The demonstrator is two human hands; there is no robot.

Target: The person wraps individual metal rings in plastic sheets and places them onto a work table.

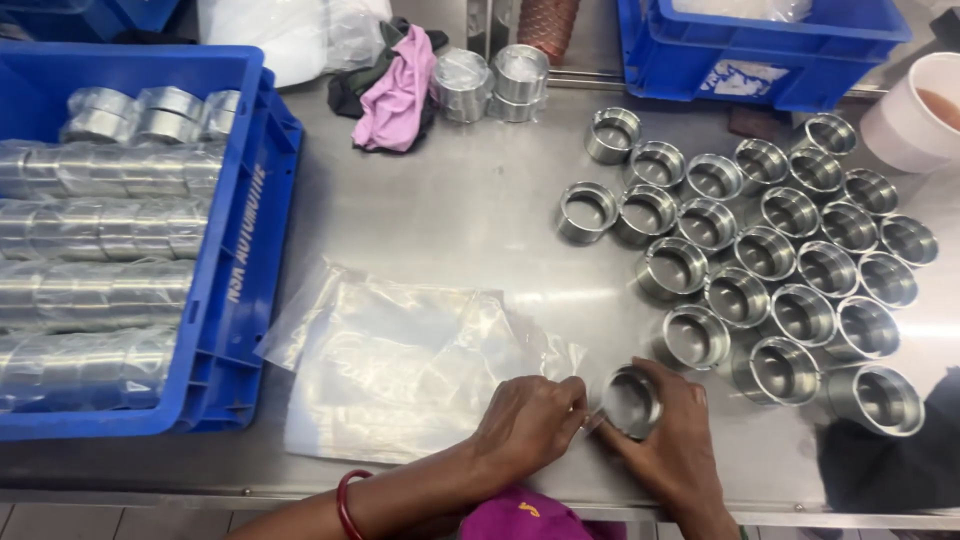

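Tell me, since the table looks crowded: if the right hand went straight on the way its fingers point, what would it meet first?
Beyond the metal ring held by the right hand, probably the left hand; its fingers point that way.

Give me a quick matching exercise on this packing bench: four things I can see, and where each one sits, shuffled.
Things:
1. metal ring
2. blue crate
3. pink cloth
4. clear plastic bags

Places:
A. far edge of the table, near a few stacked rings
B. flat on the table, under the left hand
C. held in the right hand
D. left side, filled with wrapped rolls of rings

Pairs: 1-C, 2-D, 3-A, 4-B
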